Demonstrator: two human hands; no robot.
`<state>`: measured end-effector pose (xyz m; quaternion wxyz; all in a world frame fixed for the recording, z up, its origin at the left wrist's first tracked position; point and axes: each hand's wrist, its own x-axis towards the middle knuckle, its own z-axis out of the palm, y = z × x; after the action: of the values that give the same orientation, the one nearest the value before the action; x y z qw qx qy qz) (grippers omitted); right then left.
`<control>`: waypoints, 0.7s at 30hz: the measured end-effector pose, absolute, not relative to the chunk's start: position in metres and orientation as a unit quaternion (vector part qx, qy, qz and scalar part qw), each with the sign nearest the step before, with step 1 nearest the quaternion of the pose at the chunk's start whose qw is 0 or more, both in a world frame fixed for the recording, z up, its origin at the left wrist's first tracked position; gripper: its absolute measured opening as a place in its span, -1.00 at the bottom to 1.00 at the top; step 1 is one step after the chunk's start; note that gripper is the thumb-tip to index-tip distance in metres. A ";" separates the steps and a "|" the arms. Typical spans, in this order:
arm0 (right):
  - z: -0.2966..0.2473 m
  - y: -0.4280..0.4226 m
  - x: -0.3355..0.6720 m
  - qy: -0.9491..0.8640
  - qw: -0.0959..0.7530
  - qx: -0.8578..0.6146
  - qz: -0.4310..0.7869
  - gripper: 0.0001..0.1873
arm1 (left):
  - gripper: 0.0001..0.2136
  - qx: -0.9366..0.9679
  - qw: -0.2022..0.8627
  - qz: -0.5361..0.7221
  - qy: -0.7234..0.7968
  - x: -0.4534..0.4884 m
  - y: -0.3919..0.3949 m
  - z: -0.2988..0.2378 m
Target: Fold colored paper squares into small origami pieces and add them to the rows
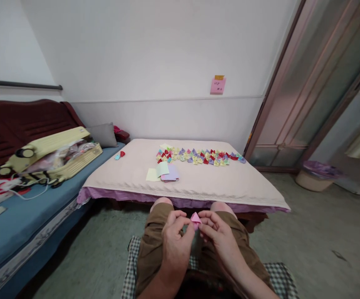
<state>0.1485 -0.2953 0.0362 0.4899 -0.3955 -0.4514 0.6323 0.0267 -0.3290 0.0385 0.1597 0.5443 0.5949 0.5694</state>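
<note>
Between my two hands, above my lap, is a small piece of folded pink paper [195, 219] with a pointed top. My left hand [177, 236] pinches its left side between thumb and fingers. On the other side, my right hand [219, 233] grips the right edge with its fingertips. Ahead on the covered table, a loose stack of coloured paper squares [170, 172] lies near the middle, with lilac, green and yellow sheets showing. Behind it spreads a long cluster of small folded paper pieces [198, 157] in several colours.
The table's pale cloth [130, 174] ends just beyond my knees. Two small folded pieces [120, 155] lie at its left. An open yellow suitcase [77, 160] rests on the blue-covered bench [58, 195]. A pink note [217, 86] is taped to the wall. A bin [315, 176] stands right.
</note>
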 end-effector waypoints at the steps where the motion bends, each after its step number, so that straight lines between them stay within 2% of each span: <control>1: 0.036 -0.296 0.148 -0.447 0.492 -0.397 0.633 -0.75 | -0.84 0.551 0.153 0.567 0.594 0.027 -0.330 0.038; 7: 0.035 -0.295 0.148 -0.454 0.495 -0.398 0.625 -0.78 | -0.82 0.577 0.133 0.555 0.584 0.029 -0.332 0.035; 11: 0.036 -0.294 0.147 -0.460 0.501 -0.403 0.612 -0.73 | -0.83 0.594 0.122 0.554 0.571 0.032 -0.333 0.035; 21: 0.039 -0.295 0.145 -0.468 0.524 -0.405 0.585 -0.75 | -0.82 0.589 0.146 0.582 0.542 0.037 -0.333 0.036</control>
<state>0.1454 -0.2951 0.0387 0.5238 -0.4052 -0.4679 0.5853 0.0371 -0.3333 0.0356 0.1459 0.5887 0.5417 0.5820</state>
